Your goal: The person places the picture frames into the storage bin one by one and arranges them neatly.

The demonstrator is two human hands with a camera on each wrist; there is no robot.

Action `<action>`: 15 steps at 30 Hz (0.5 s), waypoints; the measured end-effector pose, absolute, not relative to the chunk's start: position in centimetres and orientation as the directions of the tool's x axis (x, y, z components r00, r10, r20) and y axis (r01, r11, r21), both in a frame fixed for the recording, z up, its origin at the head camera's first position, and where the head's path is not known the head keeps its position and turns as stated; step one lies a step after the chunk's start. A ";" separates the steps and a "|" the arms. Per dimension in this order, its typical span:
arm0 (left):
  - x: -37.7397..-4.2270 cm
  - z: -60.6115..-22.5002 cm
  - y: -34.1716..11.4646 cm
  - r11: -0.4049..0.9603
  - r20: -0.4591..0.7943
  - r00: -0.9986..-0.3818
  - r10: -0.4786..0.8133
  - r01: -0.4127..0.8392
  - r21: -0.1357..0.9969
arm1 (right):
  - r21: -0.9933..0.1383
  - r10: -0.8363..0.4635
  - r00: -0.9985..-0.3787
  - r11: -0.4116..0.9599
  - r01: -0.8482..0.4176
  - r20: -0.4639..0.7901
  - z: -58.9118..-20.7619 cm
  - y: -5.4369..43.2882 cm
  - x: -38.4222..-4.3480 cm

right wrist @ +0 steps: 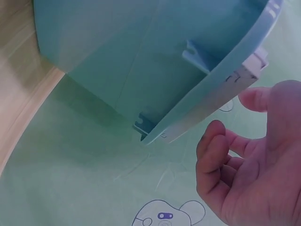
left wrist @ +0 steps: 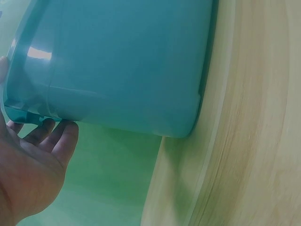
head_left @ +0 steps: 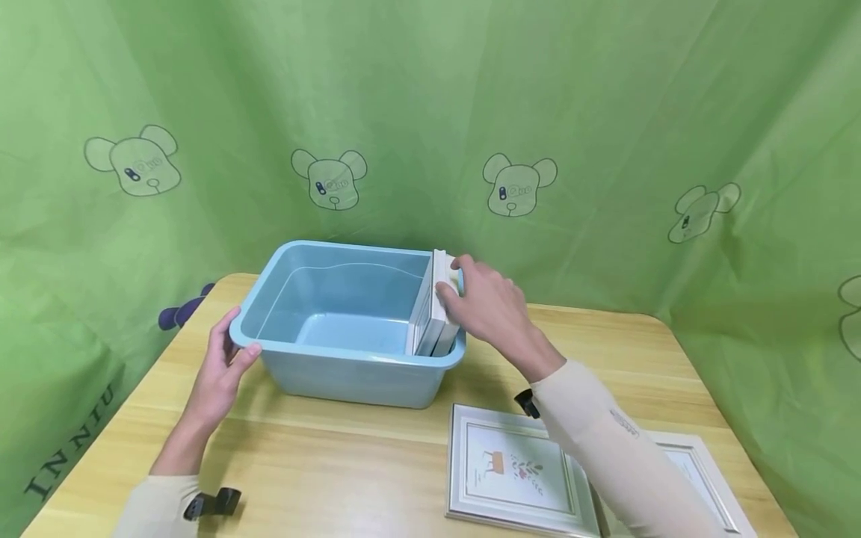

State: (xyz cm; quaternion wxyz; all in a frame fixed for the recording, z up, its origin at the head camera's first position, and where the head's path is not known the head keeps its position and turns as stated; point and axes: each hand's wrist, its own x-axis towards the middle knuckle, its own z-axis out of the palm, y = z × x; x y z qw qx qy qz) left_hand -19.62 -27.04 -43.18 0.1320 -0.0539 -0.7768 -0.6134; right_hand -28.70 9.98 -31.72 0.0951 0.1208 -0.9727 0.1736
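Observation:
A light blue plastic tub [head_left: 350,359] stands on the wooden table [head_left: 323,463]. White picture frames [head_left: 433,321] stand on edge inside it against its right wall. My right hand [head_left: 487,306] hovers over their top edge with its fingertips at the frames. In the right wrist view the right hand [right wrist: 254,169] has loosely curled fingers that hold nothing, beside the tub [right wrist: 141,56] and a frame corner [right wrist: 256,63]. My left hand [head_left: 218,373] cups the tub's near left corner. In the left wrist view the left hand's [left wrist: 28,174] fairly straight fingers touch under the rim of the tub [left wrist: 127,61].
A white-framed picture [head_left: 511,467] lies flat at the front right of the table, with a second frame [head_left: 693,471] beside it under my right sleeve. Green cloth [head_left: 430,112] printed with bears walls in the table. A small purple object [head_left: 181,310] shows at the table's left edge.

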 end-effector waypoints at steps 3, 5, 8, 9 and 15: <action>-19.7 -43.0 -27.0 0.230 0.273 -0.959 -0.079 0.248 0.941 | -0.343 -0.196 -0.948 0.898 -0.277 0.251 -31.9 10.5 -27.8; -19.8 -43.0 -27.0 0.224 0.271 -0.959 -0.080 0.248 0.943 | -0.370 -0.190 -0.949 0.887 -0.276 0.253 -32.1 10.9 -27.2; -19.9 -43.1 -27.0 0.216 0.273 -0.959 -0.079 0.250 0.944 | -0.385 -0.176 -0.953 0.884 -0.264 0.247 -32.7 11.7 -26.2; -19.9 -43.1 -27.1 0.217 0.271 -0.959 -0.080 0.249 0.944 | -0.391 -0.172 -0.955 0.883 -0.258 0.242 -33.0 11.9 -25.8; -19.6 -43.3 -27.2 0.232 0.256 -0.963 -0.080 0.232 0.945 | -0.416 -0.139 -0.967 0.883 -0.218 0.213 -35.0 14.0 -24.3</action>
